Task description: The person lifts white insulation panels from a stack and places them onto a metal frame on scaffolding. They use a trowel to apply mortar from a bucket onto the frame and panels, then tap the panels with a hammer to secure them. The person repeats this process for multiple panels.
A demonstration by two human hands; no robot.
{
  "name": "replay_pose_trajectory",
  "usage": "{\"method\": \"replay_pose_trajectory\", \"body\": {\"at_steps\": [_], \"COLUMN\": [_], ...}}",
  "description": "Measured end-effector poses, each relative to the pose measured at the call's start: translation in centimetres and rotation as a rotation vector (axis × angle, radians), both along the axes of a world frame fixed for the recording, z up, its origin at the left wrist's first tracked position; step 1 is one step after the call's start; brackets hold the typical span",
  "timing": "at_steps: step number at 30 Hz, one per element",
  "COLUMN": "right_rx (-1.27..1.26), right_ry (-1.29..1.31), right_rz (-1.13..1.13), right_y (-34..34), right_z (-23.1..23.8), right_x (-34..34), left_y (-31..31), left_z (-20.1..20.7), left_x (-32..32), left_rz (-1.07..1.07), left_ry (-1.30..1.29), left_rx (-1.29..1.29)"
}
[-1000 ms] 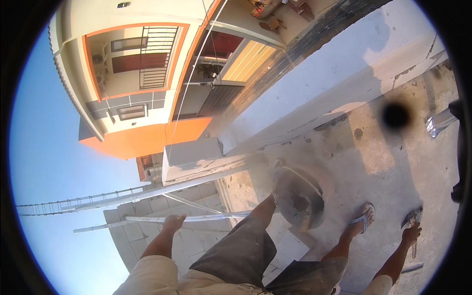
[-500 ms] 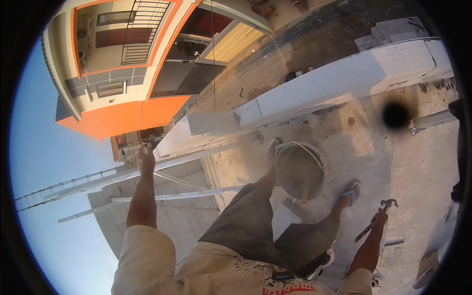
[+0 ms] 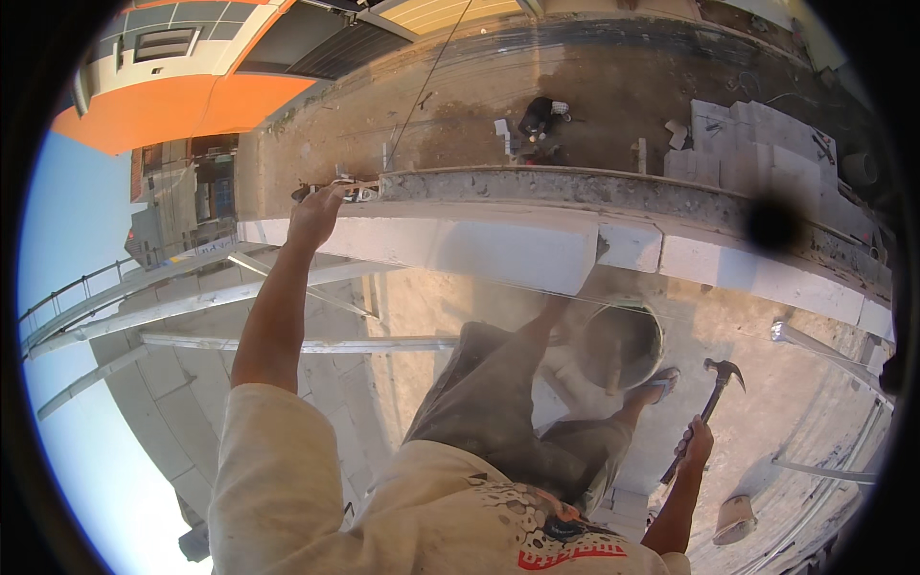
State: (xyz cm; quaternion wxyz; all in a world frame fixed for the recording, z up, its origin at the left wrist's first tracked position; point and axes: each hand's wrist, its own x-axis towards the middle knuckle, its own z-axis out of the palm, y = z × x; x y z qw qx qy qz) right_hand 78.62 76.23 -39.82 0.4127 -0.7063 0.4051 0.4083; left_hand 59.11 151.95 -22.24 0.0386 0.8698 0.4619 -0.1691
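At ten o'clock the left hand [image 3: 316,218] is over the white wall [image 3: 431,240], fingers bent; I cannot tell whether they hold anything. Best keep them clear of any hammer stroke. The bucket [image 3: 658,337] sits between three and four o'clock, beside a sandalled foot [image 3: 663,385] (mind it when shifting stance). At four o'clock the right hand [image 3: 695,446] grips the hammer [image 3: 712,401] partway down its handle; a lower grip should swing fuller.
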Motion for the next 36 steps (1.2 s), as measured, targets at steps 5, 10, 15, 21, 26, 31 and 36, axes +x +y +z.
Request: {"method": "replay_pose_trajectory", "body": {"at_steps": [5,10,15,21,26,31,36], "right_rx": [0.199,0.213,0.195,0.214,0.263,0.264,0.183], "right_ry": [-0.070,-0.086,-0.087,-0.092,-0.100,-0.124,-0.297], "right_rz": [-0.179,-0.155,-0.048,-0.081,-0.051,-0.194,-0.441], "right_y": [8.9,15.8,20.1,23.6,24.8,23.5,22.6], "right_z": [6.3,8.0,7.4,7.0,7.8,9.6,11.0], "right_x": [0.5,1.2,0.7,0.4,0.2,0.1,0.4], "left_y": [5.7,10.7,13.1,12.6,11.4,10.2,9.4], "left_z": [-2.0,-1.4,-0.6,-1.9,-3.3,-3.3,-2.9], "left_x": [-4.4,-8.2,-11.3,-13.8,-15.0,-14.6,-13.6], "left_rz": [-0.032,0.164,0.139,0.108,0.043,-0.029,-0.049], "left_ry": [0.153,0.470,0.285,0.189,0.157,0.220,0.360], "left_rx": [-0.053,-0.199,-0.252,-0.245,-0.157,-0.017,0.069]}}
